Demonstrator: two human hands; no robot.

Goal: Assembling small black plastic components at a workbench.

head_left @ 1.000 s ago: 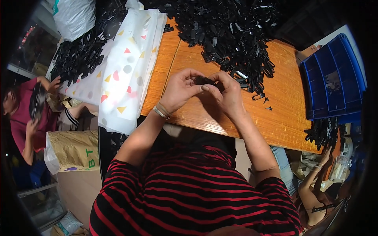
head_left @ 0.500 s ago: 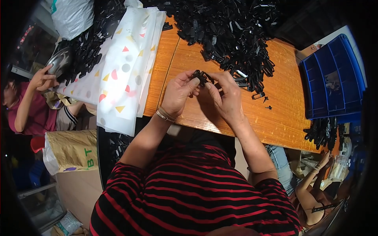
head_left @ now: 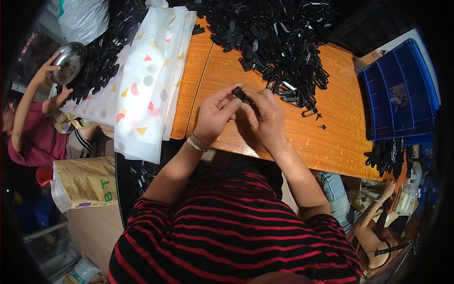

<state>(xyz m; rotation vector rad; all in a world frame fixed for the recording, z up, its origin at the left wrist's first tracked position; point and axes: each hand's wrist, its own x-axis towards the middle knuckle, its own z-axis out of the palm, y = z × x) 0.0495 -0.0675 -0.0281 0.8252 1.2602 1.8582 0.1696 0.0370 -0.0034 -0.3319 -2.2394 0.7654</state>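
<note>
The bench (head_left: 340, 137) is orange-brown wood with a visible grain. The heap of plastic clips (head_left: 279, 42) on it is black, as is the small clip (head_left: 241, 94) between the hands. The plastic sheet (head_left: 142, 94) is translucent white, dotted with red, yellow and grey triangles and half-circles. The divided tray (head_left: 402, 94) is bright blue. The shirt (head_left: 236, 236) is black with red stripes. The sack (head_left: 85, 182) is tan with green lettering.

Both hands, left hand (head_left: 215, 118) and right hand (head_left: 266, 120), pinching a small black clip (head_left: 240, 93). Held above the wooden desk (head_left: 331, 142). Heap of black clips (head_left: 274, 38) just beyond.
</note>
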